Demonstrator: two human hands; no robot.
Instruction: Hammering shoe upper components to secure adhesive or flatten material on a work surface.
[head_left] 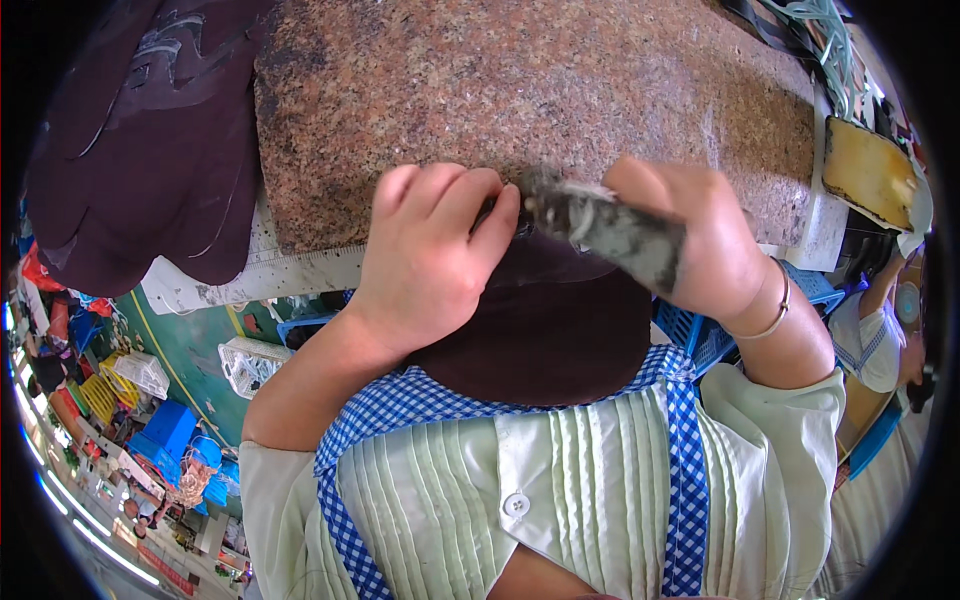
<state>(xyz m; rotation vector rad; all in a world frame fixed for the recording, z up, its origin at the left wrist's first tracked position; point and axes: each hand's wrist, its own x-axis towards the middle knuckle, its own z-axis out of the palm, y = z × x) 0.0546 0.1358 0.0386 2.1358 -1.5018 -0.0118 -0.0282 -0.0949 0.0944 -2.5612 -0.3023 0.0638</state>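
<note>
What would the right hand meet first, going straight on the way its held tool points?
Probably the left hand, at its fingertips: the blurred grey tool in the right hand points left, toward them. Depth is unclear, so it might pass above.

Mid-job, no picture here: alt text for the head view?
The right hand holds a blurred, hammer-like grey tool close to the left hand, which curls at the top of a dark brown sheet by the near edge of a speckled granite slab. The sheet extends down over a checked apron; overlapping brown pieces lie at the slab's left.
</note>
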